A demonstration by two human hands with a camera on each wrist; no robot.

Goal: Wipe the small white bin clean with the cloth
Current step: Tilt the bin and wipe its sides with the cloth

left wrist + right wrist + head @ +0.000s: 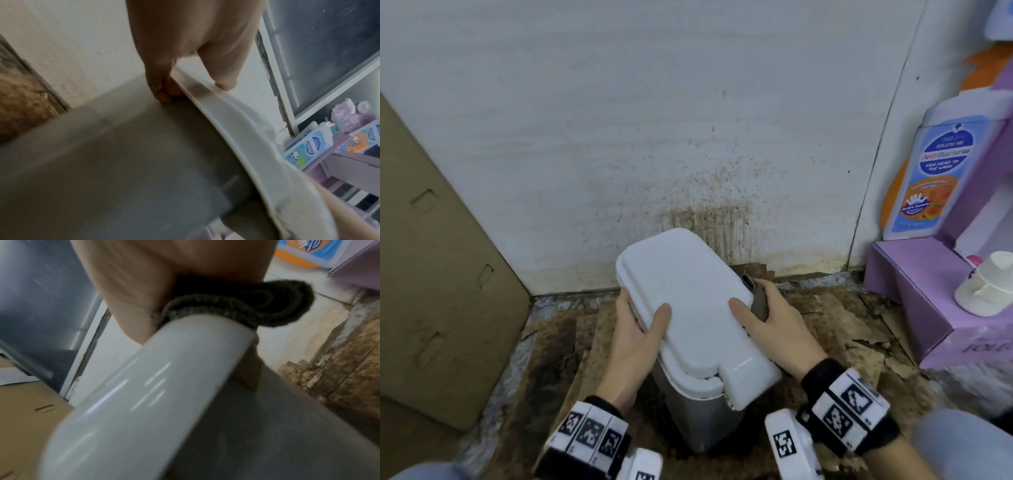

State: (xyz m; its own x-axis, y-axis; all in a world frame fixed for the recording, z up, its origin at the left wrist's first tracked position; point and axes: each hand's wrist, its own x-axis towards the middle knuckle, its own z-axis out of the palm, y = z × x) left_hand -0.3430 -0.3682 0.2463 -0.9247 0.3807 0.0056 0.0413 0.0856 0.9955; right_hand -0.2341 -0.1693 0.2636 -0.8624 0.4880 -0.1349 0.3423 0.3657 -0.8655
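My left hand [637,329] clamps the bin [688,308] at its lid's left edge to steady it against the stained wall [688,120]; my right hand [774,318] presses the bunched cloth [758,301] to the bin's right side.

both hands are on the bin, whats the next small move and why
Probably slide the right hand with the cloth along the bin's right side. The cloth sits pressed between that hand and the lid edge, while the left hand grips the opposite edge and steadies it.
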